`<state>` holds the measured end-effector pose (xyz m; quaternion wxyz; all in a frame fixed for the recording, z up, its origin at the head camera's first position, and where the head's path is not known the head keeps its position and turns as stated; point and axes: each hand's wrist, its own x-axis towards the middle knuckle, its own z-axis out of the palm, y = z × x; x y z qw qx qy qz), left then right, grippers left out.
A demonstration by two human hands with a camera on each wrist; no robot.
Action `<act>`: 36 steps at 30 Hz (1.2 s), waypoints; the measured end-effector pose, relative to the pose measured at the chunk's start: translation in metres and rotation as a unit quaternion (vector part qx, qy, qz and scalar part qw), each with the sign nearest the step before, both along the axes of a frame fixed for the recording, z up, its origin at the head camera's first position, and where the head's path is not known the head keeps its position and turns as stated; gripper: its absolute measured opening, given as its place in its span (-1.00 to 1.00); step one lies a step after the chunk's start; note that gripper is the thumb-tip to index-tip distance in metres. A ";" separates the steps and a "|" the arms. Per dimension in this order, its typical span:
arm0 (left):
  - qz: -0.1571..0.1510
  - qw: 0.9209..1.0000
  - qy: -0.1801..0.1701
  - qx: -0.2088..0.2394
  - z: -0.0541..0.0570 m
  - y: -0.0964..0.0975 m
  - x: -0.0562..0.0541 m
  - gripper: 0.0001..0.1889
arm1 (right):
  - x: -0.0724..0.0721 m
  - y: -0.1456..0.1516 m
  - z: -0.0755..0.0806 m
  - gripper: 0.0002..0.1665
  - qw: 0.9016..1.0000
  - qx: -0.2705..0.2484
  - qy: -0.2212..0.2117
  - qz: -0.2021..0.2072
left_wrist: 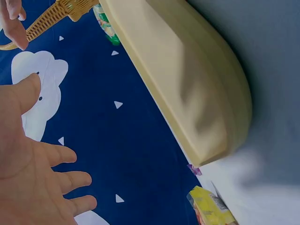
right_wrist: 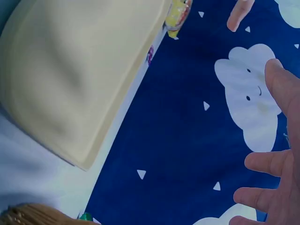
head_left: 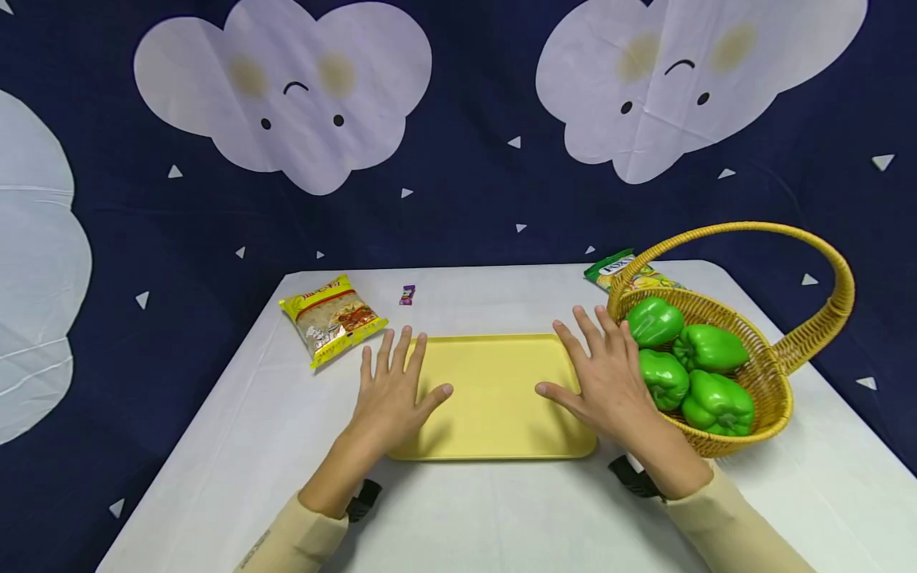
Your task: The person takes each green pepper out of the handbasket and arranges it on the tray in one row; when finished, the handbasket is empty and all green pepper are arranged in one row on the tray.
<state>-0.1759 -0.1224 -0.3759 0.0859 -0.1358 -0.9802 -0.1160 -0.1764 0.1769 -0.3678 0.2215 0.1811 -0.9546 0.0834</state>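
My left hand [head_left: 392,396] hovers over the left end of a yellow tray [head_left: 501,398], fingers spread and holding nothing. Over the tray's right end hangs my right hand [head_left: 609,378], its fingers also spread, with nothing in it. The tray is bare and lies flat on the white table. Just right of the right hand stands a wicker basket [head_left: 777,398] with a tall arched handle, holding several green bell peppers [head_left: 709,348]. In the left wrist view the left palm [left_wrist: 33,183] faces the camera; the right wrist view shows part of the right hand [right_wrist: 281,178] at its edge.
A yellow-and-red food packet [head_left: 334,318] lies at the back left of the table [head_left: 236,446]. A small purple wrapped candy [head_left: 407,295] is near the back edge. Behind the basket a green-and-yellow packet [head_left: 634,272] is partly hidden. A dark blue cloud-patterned cloth [head_left: 473,223] hangs behind.
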 end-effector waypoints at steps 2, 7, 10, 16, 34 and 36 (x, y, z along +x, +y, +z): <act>-0.002 1.000 0.001 0.006 0.001 -0.001 0.000 -0.11 | 0.001 0.002 0.003 0.06 1.000 -0.004 0.000 0.004; -0.005 1.000 0.002 0.013 0.003 -0.005 0.000 -0.11 | 0.003 0.009 0.009 0.03 1.000 -0.017 0.003 0.014; -0.010 1.000 0.005 0.018 0.003 -0.008 0.001 -0.12 | 0.005 0.012 0.012 0.01 0.999 -0.027 0.007 0.021; -0.023 0.999 0.008 0.030 0.002 -0.014 0.000 -0.13 | 0.006 0.021 0.015 -0.03 0.998 -0.042 0.024 0.033; -0.033 0.996 -0.018 0.080 -0.002 -0.036 -0.001 -0.19 | 0.009 0.057 0.017 -0.12 0.996 -0.069 0.031 0.053; -0.035 0.996 -0.017 0.083 -0.003 -0.038 -0.002 -0.20 | 0.009 0.061 0.017 -0.12 0.996 -0.069 0.031 0.053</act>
